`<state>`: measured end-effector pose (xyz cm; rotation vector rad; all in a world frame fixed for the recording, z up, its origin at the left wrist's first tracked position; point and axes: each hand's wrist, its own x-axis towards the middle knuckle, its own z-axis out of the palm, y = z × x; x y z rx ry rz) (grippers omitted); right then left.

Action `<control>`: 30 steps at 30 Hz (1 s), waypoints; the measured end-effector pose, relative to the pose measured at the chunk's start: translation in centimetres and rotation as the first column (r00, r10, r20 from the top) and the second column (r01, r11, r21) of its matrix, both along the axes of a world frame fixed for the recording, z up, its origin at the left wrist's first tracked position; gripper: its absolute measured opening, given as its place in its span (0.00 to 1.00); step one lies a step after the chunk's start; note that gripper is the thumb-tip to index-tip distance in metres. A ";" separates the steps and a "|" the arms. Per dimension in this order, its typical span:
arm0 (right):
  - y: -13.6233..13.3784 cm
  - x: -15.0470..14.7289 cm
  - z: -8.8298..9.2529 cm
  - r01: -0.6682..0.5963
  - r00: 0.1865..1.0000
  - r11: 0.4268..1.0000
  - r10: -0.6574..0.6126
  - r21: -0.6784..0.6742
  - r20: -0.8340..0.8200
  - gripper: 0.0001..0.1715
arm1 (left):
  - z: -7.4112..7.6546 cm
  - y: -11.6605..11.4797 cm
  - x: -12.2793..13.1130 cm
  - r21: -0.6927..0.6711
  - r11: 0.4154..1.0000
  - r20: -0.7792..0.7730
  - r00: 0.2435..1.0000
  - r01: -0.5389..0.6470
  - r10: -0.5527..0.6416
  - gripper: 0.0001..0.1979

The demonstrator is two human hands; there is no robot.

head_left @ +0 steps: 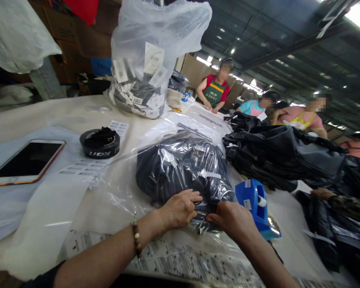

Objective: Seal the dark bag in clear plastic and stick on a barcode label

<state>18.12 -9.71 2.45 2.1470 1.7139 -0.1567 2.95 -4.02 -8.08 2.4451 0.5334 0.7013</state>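
Observation:
A black bag (180, 176), wrapped in a clear plastic bag (120, 188), lies on the table in front of me. White tags show through the shiny film. My left hand (181, 209), with a beaded bracelet at the wrist, rests on the near side with its fingers curled into the plastic. Beside it, my right hand (234, 218) grips the near right edge of the plastic, thumb pointing left. Its fingertips are partly hidden behind the hand. Just right of that hand stands a blue tape dispenser (248, 196).
A phone (27, 160), a roll of black tape (100, 146) and label sheets (81, 167) lie to the left. Behind stands a translucent sack (138, 88) of tags. Black bags (288, 152) are heaped right, near a co-worker's sleeve (352, 206). Several people work farther back.

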 end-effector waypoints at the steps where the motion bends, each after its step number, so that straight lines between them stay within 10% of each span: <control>1: -0.1 -0.1 0.1 0.004 1.000 1.000 -0.004 0.007 0.006 0.15 | 0.0 0.0 0.0 0.001 1.000 -0.002 1.000 -0.003 0.003 0.10; 18: -2.1 4.9 -1.7 0.198 0.944 0.959 -0.131 0.203 -0.301 0.17 | 0.3 0.2 0.0 -0.011 1.000 -0.031 1.000 -0.001 0.001 0.08; 22: -4.8 2.2 -2.9 -0.046 0.945 0.733 0.253 0.678 -0.209 0.11 | 0.5 0.3 0.1 -0.006 1.000 -0.060 0.998 0.004 -0.004 0.08; 25: -5.4 0.3 -5.2 -0.240 0.813 0.577 0.559 0.781 -0.163 0.10 | 1.1 0.3 0.1 0.011 1.000 -0.095 0.995 0.006 -0.005 0.09; 30: -4.8 -0.1 -8.8 -0.321 0.852 0.523 0.524 0.790 -0.001 0.13 | 2.5 -0.5 -1.7 0.138 0.988 -0.191 0.981 0.065 -0.038 0.14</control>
